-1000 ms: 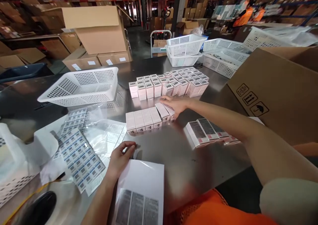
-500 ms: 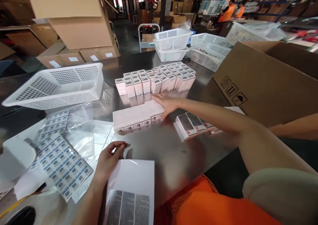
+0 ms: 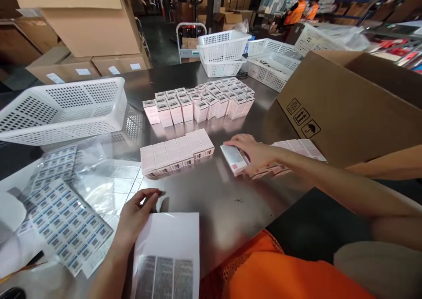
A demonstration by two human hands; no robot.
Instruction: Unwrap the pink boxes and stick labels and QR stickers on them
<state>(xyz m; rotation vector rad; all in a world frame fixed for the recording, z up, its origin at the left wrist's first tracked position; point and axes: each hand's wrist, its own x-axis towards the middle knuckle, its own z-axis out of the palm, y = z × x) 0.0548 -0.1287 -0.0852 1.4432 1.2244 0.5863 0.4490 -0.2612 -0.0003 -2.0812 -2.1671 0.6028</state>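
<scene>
My right hand point(image 3: 255, 151) lies over a flat group of small pink boxes point(image 3: 298, 148) at the table's right, its fingers on the leftmost box point(image 3: 233, 159). Whether it grips that box I cannot tell. My left hand point(image 3: 135, 215) rests with curled fingers at the top left corner of a white sheet point(image 3: 171, 242), its fingertips pinched together on something too small to make out. Between the hands lies a row of pink boxes point(image 3: 176, 151) on their sides. Behind it stand several upright pink boxes point(image 3: 201, 102).
A white perforated basket point(image 3: 62, 110) sits at the left, and label sheets point(image 3: 62, 222) in clear plastic lie near it. A large brown carton point(image 3: 349, 105) stands at the right, with another person's forearm point(image 3: 389, 163) below it. More white baskets point(image 3: 224, 52) stand at the back.
My right hand left the row of lying boxes and moved right onto the flat group of boxes. The left hand stayed at the sheet's corner. The view shifted.
</scene>
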